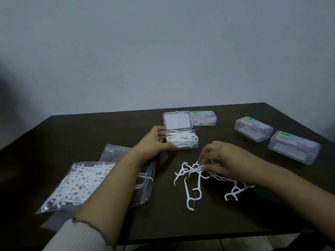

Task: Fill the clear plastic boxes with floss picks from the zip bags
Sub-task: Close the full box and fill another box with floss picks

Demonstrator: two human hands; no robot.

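- The dark tabletop (108, 127) carries everything, and both hands work near its middle.
- Under the left forearm lie the zip bags (76, 183): the nearer one is still thick with floss picks, the one beneath looks almost empty.
- Beyond the right hand, two closed clear boxes (253, 129) hold only their printed cards, so they remain to be filled.
- The open box (181, 140), cupped at its side by the left hand (155, 140), is heaped to the rim and seems close to done.
- Just behind it, another closed box (204, 118) already shows picks inside.
- Under the right hand (223, 160) lies a loose pile of floss picks (194, 180); its fingertips pinch a few together.
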